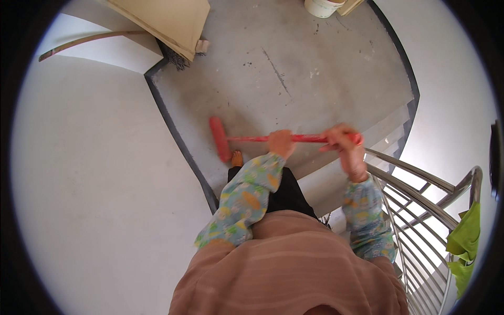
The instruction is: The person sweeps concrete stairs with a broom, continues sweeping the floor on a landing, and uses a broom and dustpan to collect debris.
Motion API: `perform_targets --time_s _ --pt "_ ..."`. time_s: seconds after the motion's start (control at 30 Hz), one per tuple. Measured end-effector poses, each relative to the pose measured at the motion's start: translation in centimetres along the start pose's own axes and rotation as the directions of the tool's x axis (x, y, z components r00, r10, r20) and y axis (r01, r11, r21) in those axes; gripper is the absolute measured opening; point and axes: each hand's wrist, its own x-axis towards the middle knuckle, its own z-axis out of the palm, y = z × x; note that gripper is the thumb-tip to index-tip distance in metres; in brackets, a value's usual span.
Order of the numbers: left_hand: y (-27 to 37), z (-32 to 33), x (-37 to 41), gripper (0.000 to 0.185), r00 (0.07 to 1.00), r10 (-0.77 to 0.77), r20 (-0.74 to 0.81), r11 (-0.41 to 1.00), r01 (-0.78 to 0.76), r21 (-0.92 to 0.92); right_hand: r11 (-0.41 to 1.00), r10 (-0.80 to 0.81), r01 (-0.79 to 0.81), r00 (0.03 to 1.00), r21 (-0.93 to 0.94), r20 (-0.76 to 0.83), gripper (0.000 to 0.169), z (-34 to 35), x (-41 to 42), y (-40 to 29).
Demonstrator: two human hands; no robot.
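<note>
A red push broom or mop [247,139] lies across my view, its wide red head [220,139] low near the grey concrete floor. Motion blur keeps me from telling bristles from sponge. My left hand [281,143] is wrapped around the middle of the red handle [309,138]. Near the handle's top end, my right hand [345,147] grips it, blurred, with some fingers slightly spread. Patterned sleeve covers are on both forearms. My bare foot [237,158] stands right beside the broom head.
Steps [388,128] descend on the right beside a stainless steel railing [413,187], with a green cloth [464,240] over it. A tan board [169,23] leans at the upper left, above a grey mop head [179,61]. A white bucket [322,8] stands at the far edge.
</note>
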Motion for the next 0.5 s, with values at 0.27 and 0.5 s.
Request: perform_targets --time_s 0.27,0.5 --pt "14.7 -1.1 10.6 0.020 0.984 0.120 -0.132 0.944 -0.154 -0.290 0.920 -0.270 0.227 0.958 -0.321 -0.095 0.018 -4.5 -0.1 -12.4" --pt "17.3 -7.2 9.1 0.017 0.943 0.269 -0.195 0.776 -0.333 -0.536 0.813 -0.441 0.436 0.894 -0.385 0.082 0.025 -3.1 -5.1 -15.3"
